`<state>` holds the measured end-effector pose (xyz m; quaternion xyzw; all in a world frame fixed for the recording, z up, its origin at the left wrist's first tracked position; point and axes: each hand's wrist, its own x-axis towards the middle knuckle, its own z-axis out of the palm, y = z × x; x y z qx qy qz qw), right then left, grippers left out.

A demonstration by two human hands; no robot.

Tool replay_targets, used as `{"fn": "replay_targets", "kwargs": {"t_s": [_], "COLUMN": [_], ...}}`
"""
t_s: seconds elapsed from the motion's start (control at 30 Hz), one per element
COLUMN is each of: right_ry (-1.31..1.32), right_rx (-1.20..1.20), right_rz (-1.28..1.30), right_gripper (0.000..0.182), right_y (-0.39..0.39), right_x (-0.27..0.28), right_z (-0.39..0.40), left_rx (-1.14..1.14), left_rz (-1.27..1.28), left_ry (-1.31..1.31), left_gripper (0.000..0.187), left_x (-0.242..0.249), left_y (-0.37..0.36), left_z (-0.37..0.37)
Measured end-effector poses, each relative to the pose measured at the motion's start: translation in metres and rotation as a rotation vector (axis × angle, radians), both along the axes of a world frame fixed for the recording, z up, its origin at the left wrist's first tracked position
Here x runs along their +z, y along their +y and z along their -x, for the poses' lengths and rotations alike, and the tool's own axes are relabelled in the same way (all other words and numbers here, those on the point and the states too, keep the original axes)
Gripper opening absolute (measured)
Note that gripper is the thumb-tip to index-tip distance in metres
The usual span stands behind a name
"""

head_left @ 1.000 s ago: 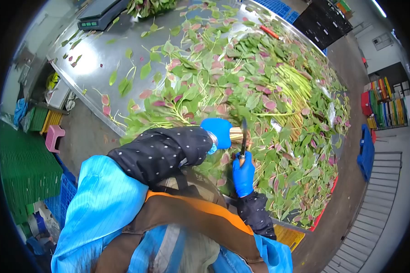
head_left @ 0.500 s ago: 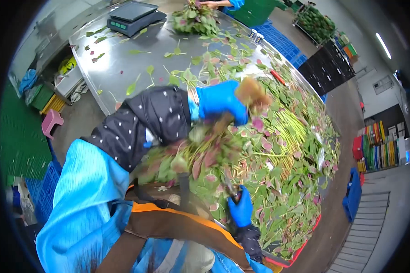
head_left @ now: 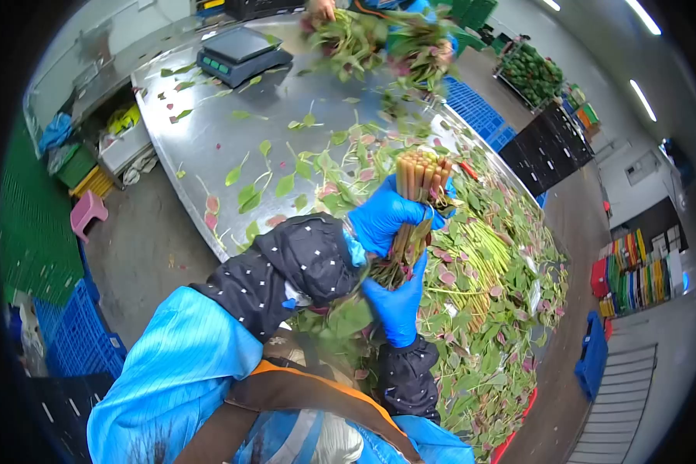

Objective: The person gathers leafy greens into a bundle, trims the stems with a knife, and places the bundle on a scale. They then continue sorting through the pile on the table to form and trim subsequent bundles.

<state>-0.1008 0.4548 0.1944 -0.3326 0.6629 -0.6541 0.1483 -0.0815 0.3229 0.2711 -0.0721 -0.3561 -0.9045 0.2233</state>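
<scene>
Gloved in blue, my left hand (head_left: 390, 219) is wrapped round the stems of a leafy bundle (head_left: 419, 176). The pale cut stem ends point up and away from me, and the green and purple leaves hang down towards my apron. Just below, my right hand (head_left: 398, 303), also gloved in blue, clasps the same bundle, thumb on one side and fingers partly hidden. Around and beyond both hands, loose leaves and a heap of green stems (head_left: 483, 255) lie on the metal table (head_left: 201, 139). No knife is visible.
A scale (head_left: 243, 54) stands at the table's far left. Across the table a co-worker's hands hold leafy bunches (head_left: 348, 42). A red-handled object (head_left: 467, 170) lies among the leaves. A pink stool (head_left: 89, 214) and blue crates (head_left: 81, 329) are on the floor at left.
My left hand has turned the bundle so its stem ends stand up. My right hand has moved up from lower down, where it held a knife, onto the bundle. The co-worker's bunches have shifted.
</scene>
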Motion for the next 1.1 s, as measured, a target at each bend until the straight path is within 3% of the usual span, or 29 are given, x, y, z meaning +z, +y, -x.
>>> {"fn": "replay_targets", "kwargs": {"t_s": [0.13, 0.2, 0.23, 0.27, 0.33, 0.4, 0.5, 0.53, 0.57, 0.63, 0.67, 0.7, 0.73, 0.8, 0.83, 0.87, 0.97, 1.07, 1.1], "right_ry": [0.049, 0.319, 0.518, 0.65, 0.679, 0.636, 0.711, 0.734, 0.59, 0.315, 0.169, -0.053, -0.175, -0.413, -0.452, -0.494, -0.579, -0.571, -0.597], "right_rx": [0.075, 0.218, 0.169, 0.2, 0.153, 0.109, 0.174, 0.279, 0.318, 0.408, 0.423, 0.502, 0.487, 0.484, 0.515, 0.546, 0.593, 0.6, 0.582], "right_rz": [-0.218, -0.763, -1.148, -1.307, -1.237, -1.2, -1.373, -1.543, -1.505, -1.428, -1.249, -1.129, -1.065, -0.94, -0.918, -0.896, -0.869, -0.789, -0.803], "right_gripper": [0.057, 0.055, 0.051, 0.047, 0.047, 0.051, 0.05, 0.046, 0.044, 0.04, 0.033, 0.037, 0.042, 0.057, 0.055, 0.054, 0.05, 0.045, 0.044], "right_y": [0.019, 0.037, 0.044, 0.051, 0.056, 0.065, 0.068, 0.067, 0.072, 0.078, 0.082, 0.086, 0.091, 0.09, 0.092, 0.095, 0.113, 0.125, 0.125], "right_x": [-0.009, -0.048, -0.064, -0.061, -0.038, -0.008, -0.054, -0.059, -0.055, -0.04, -0.026, -0.019, -0.016, 0.001, 0.001, -0.001, -0.024, -0.042, -0.043], "right_z": [0.004, 0.05, 0.063, 0.068, 0.064, 0.05, 0.071, 0.082, 0.094, 0.108, 0.106, 0.111, 0.11, 0.099, 0.099, 0.1, 0.107, 0.103, 0.099], "left_rx": [0.103, 0.151, 0.172, 0.234, 0.373, 0.295, 0.172, 0.176, 0.178, 0.161, 0.05, -0.058, -0.174, -0.409, -0.443, -0.35, -0.267, 0.062, 0.046], "left_rz": [0.096, -0.071, -0.157, -0.041, 0.181, 0.134, 0.036, 0.024, -0.046, 0.16, 0.322, 0.493, 0.458, 0.49, 0.465, 0.484, 0.628, 0.909, 0.754], "left_ry": [0.006, -0.008, -0.017, -0.204, -0.575, -0.715, -0.771, -0.717, -0.815, -0.824, -0.813, -0.79, -0.945, -0.827, -0.829, -0.834, -0.826, -0.852, -0.771], "left_gripper": [0.05, 0.047, 0.045, 0.044, 0.042, 0.039, 0.029, 0.02, 0.019, 0.017, 0.016, 0.016, 0.017, 0.026, 0.037, 0.048, 0.055, 0.049, 0.045], "left_x": [-0.024, -0.045, -0.06, -0.071, -0.093, -0.126, -0.176, -0.184, -0.189, -0.2, -0.203, -0.2, -0.179, -0.171, -0.158, -0.156, -0.125, -0.124, -0.132], "left_y": [-0.027, -0.078, -0.093, -0.096, -0.101, -0.098, -0.078, -0.071, -0.066, -0.06, -0.055, -0.053, -0.037, -0.016, -0.006, 0.008, 0.04, 0.035, 0.031], "left_z": [-0.004, -0.004, -0.011, -0.021, -0.043, -0.058, -0.068, -0.07, -0.071, -0.081, -0.087, -0.09, -0.095, -0.087, -0.086, -0.082, -0.071, -0.056, -0.054]}}
